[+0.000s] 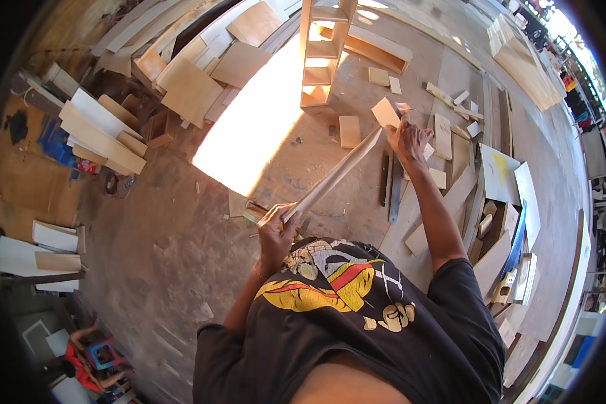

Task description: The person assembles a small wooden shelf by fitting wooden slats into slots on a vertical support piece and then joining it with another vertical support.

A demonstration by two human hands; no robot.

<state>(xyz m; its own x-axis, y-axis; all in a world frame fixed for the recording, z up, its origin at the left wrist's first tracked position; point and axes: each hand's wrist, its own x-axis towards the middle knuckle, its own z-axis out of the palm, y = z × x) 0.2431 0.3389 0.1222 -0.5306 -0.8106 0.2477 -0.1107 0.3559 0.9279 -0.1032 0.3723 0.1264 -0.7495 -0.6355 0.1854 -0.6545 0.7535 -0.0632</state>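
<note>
My left hand (276, 232) is closed around the near end of a long, narrow wooden board (337, 172), which slants up and away to the right in front of my body. Out at its far end, my right hand (409, 139) grips a small rectangular wood piece (385, 113). This piece meets or overlaps the board's tip; I cannot tell if they touch. Beyond them stands an upright wooden shelf frame (316, 91) with several compartments. Another small wood piece (349, 132) lies on the floor between the frame and the board.
Bright sunlight covers part of the floor (242, 148). Leaning boards (192, 97) crowd the far left. To the right lie dark strips (394, 195), wood offcuts (442, 135) and a handsaw with a blue blade (516, 246). A person in red (81, 367) is at lower left.
</note>
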